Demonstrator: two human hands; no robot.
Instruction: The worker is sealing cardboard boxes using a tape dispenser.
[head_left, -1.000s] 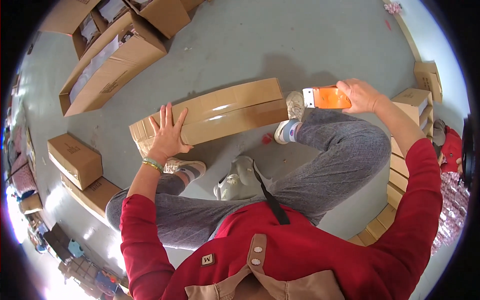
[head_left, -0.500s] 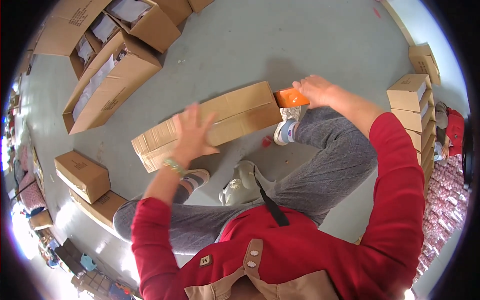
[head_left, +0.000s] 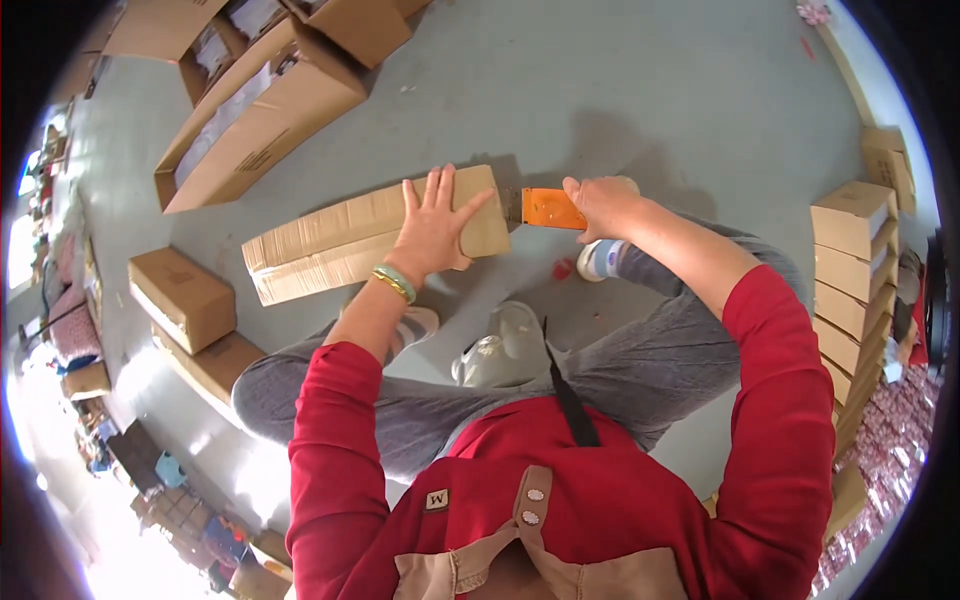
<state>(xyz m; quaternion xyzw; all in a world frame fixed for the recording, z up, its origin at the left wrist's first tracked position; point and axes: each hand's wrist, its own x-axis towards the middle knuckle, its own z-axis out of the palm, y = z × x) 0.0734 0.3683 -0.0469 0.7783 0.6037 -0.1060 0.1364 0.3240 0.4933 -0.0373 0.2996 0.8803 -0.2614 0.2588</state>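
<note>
Two hands at one long, flat cardboard carton (head_left: pixel 370 235) lying on grey concrete floor (head_left: pixel 620 90). Left hand (head_left: pixel 435 225) spread flat, fingers splayed, palm pressed on carton's right end — holding nothing, only pinning it down. Right hand (head_left: pixel 605 205) closed around orange tape dispenser (head_left: pixel 550 208), blade end now touching carton's right edge.

Compared with a second ago: dispenser brought in from well right of carton, where it was held clear above the knee, to contact at the end flap; left hand shifted from carton's left part to its right end. Judged meaning — approach finished, sealing of the end seam about to begin or just begun; no fresh tape strip discernible.

Materials and shapes: carton of plain brown corrugated board, matte, elongated, slightly creased along top face. Dispenser of glossy orange plastic, wedge-shaped, dark metal at front. Green beaded bracelet (head_left: pixel 394 281) on left wrist. Red knit sleeves, grey trousers.

Surroundings: open carton (head_left: pixel 250 130) with pale contents at upper left; small closed box (head_left: pixel 180 295) at left; stack of folded-shut boxes (head_left: pixel 850 270) at right.
</note>
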